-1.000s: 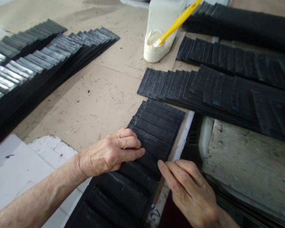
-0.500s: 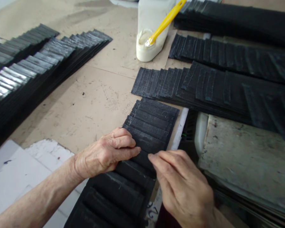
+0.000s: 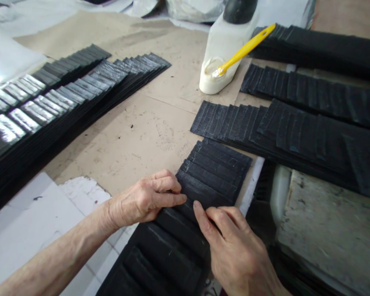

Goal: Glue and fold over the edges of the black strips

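On the near side of the white container [image 3: 220, 45], a row of overlapping black pieces [image 3: 217, 174] ran beneath both hands. The left hand [image 3: 152, 193] was bent, fingers close together; the right hand [image 3: 234, 246] was loosely curled, a fingertip on one piece. Whether either pinched anything, I could not tell. Pieces toward the container lay flat, seemingly done; those farther from it looked ridged, seemingly left.

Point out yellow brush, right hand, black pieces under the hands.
Yellow brush [image 3: 248, 48], head view: middle of the handle.
Right hand [image 3: 236, 248], head view: back of the hand.
Black pieces [image 3: 179, 242], head view: exposed upper surface.
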